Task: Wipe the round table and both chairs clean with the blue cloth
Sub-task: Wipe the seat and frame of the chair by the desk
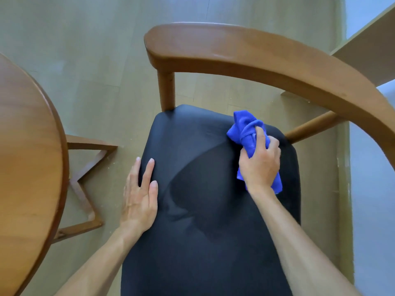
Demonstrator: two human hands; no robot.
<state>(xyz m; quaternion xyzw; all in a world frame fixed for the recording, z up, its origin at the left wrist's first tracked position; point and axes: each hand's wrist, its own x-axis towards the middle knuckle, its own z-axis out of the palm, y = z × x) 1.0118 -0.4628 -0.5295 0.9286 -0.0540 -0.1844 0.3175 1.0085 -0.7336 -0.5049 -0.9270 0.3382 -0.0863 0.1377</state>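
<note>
Black chair seat (203,210) is mid-wipe: right hand (259,165) clenches the blue cloth (245,133) far right, left hand (140,195) lies flat, empty. Round table (27,157) at left looks clean; a second chair isn't visible.

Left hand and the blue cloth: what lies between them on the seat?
Only bare black seat, as the head view shows. The left hand lies flat at its left edge; the right hand grips the blue cloth.
</note>
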